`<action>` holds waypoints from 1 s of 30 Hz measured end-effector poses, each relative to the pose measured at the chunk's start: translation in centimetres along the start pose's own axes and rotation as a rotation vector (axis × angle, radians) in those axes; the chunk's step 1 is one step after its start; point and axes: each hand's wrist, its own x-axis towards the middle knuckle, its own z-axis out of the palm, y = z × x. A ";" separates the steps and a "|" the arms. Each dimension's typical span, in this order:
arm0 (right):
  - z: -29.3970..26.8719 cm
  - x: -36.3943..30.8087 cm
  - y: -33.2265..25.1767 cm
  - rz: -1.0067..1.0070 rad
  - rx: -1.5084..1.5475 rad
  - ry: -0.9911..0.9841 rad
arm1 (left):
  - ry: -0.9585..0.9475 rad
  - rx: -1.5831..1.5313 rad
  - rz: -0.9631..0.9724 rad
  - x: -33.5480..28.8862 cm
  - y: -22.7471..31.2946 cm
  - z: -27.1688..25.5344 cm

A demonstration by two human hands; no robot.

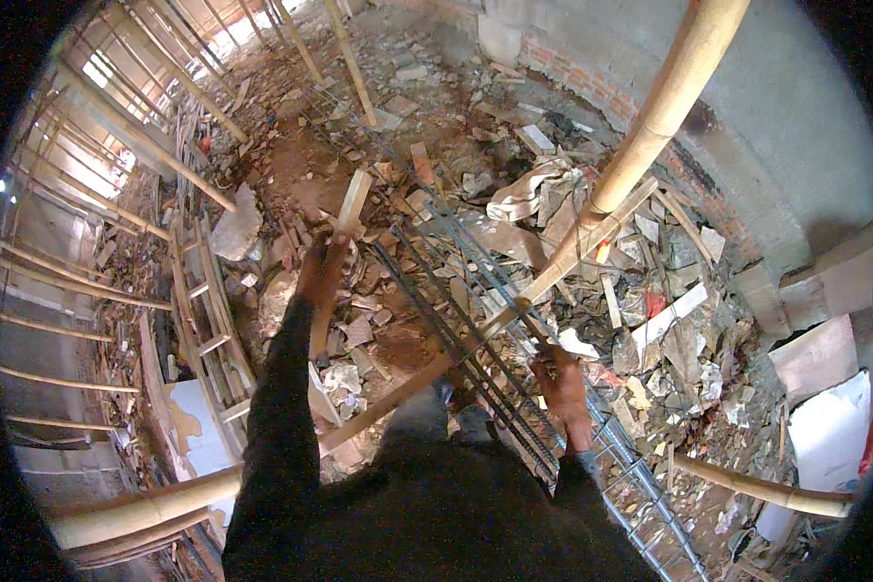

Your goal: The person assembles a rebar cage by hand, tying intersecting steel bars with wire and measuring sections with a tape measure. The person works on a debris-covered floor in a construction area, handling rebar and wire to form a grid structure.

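Observation:
My left hand [328,260], its arm stretched forward, is closed around a short wooden batten [356,199] that stands up out of the grip. My right hand [563,390] is curled, with a slim dark object at its fingertips whose kind I cannot make out. Close to that hand a long wooden strip [398,393] runs slantwise across in front of me. Under the strip, dark ribbed steel bars [441,330] run from the middle toward my body. Beside the right hand lies a long, narrow rebar cage [611,441].
Bamboo poles stand around me, a thick one [655,121] rising at right and another [145,504] at lower left. A wooden ladder-like frame [207,310] lies at left. Broken boards, bricks and a pale cloth sack [533,189] litter the ground. A grey wall [776,126] bounds the right.

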 end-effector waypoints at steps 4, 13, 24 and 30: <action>-1.0 -1.7 0.7 0.218 0.056 0.034 | -0.182 0.132 -0.238 10.1 -2.5 0.1; -1.0 -4.0 -2.5 0.595 -0.180 0.183 | -0.720 0.068 -0.049 18.1 -9.3 9.9; 0.9 1.0 -2.1 0.503 -0.157 0.341 | -0.595 0.224 0.025 19.2 -11.3 11.4; 0.1 2.1 -1.9 0.410 -0.238 0.306 | -0.667 0.240 0.097 19.9 -13.8 11.7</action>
